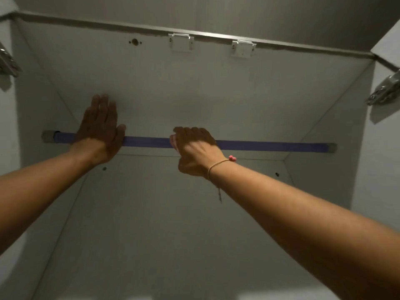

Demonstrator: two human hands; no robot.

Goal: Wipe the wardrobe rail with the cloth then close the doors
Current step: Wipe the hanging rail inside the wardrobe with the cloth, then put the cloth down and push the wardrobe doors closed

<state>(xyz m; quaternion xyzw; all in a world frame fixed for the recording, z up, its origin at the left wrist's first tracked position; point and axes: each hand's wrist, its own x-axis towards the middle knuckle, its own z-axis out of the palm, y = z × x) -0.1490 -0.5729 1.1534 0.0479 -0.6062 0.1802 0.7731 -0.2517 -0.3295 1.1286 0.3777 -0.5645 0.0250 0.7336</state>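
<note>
I look up into a white wardrobe. A blue rail (270, 146) runs across it between grey end sockets. My right hand (195, 150) is curled around the rail near its middle, and a thin strip of pink cloth (172, 141) shows at the fingers, pressed to the rail. My left hand (100, 128) is flat with its fingers stretched out, lying across the rail's left part, palm toward the top panel; it holds nothing. Both doors stand open: the left door (5, 109) and the right door (385, 46) show only at the frame edges.
Metal hinges sit at the left (7, 63) and right (384, 90) sides. Two white brackets (180, 43) (242, 48) are fixed near the front edge of the top panel. The back wall (173, 213) is bare below the rail.
</note>
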